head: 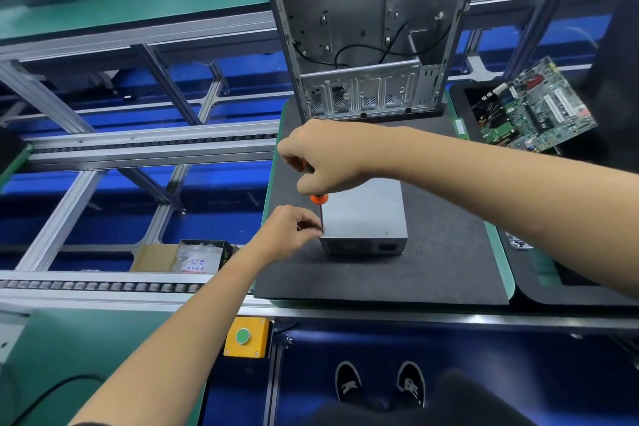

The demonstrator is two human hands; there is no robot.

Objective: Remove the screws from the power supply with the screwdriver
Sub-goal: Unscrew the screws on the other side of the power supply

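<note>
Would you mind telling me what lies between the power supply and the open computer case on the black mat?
In the head view, the right hand gripping the orange-handled screwdriver sits between the power supply and the computer case.

This is an electronics assembly or teardown line in a factory. Aluminium-profile conveyor rails [152, 145] with roller chains run past a green anti-static worktop [498, 245] covered by a black foam mat [432, 266]. An opened, stripped computer case [366, 31] stands on the mat, a bare motherboard [532, 107] lies in a black tray to the right, and a yellow box with a green push-button [243, 335] is fixed to the line's front edge.
</note>
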